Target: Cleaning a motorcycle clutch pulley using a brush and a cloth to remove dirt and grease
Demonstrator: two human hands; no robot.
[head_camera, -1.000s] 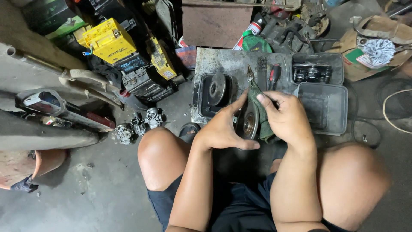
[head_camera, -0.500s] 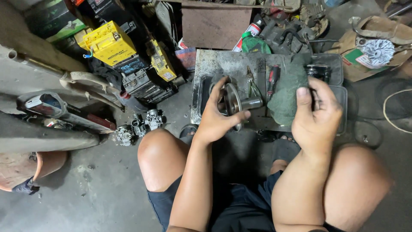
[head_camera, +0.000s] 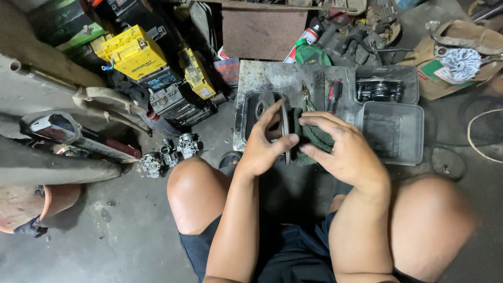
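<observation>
**Wiping a metal disc with a rag, seen from above**

While the left hand is clamped on the rim of a round metal disc, thumb on the near face and fingers curled behind, the disc stands edge-on to the camera just above the person's knees. The right hand is closed on a dark green rag, which it presses against the disc's right face; rag and disc touch. Both are held over the near edge of a grey metal tray lying on the concrete floor. On the tray, behind the hands, lie pliers and a red-handled screwdriver. Two grey plastic boxes sit at the tray's right; the farther one holds a dark mechanical part. Yellow batteries stand well apart at upper left, and carburettors lie near the left knee.

For a clean wipe, judged from this pose, the rim grip should stay firm while the rag bears flat on the face, fingers kept off the surface being cleaned.
</observation>
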